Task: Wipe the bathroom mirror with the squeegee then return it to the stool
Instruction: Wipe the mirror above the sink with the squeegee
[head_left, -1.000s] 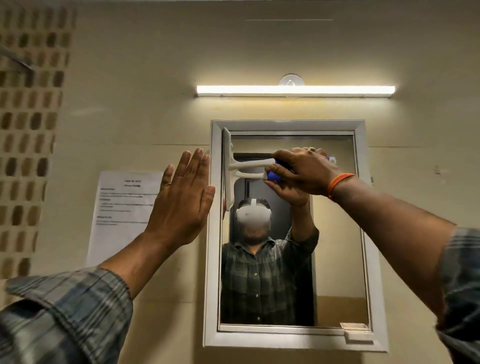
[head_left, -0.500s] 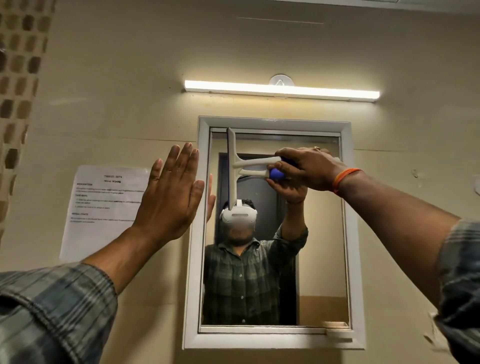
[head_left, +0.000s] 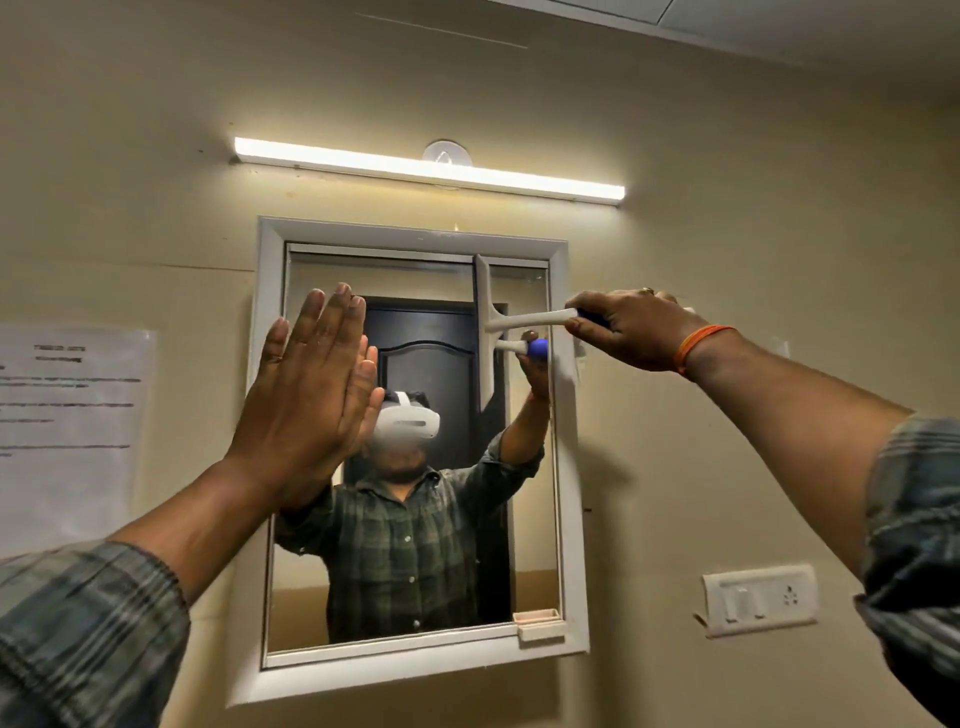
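Note:
A white-framed mirror (head_left: 563, 467) hangs on the beige wall. The white squeegee (head_left: 485, 322) with a blue grip has its blade upright against the glass near the mirror's upper right. My right hand (head_left: 631, 330) is closed around its handle, out past the right frame. My left hand (head_left: 306, 395) is flat with fingers together, raised over the mirror's left part; whether it touches the glass is unclear. The stool is out of view.
A lit tube light (head_left: 426, 169) runs above the mirror. A printed paper sheet (head_left: 67, 431) is stuck to the wall at left. A white switch and socket plate (head_left: 761, 597) sits low right. A small soap ledge (head_left: 537, 623) juts from the mirror's bottom right corner.
The squeegee has swept from the mirror's left edge across to its right side with my right hand. My left hand has shifted from the wall onto the mirror's left part.

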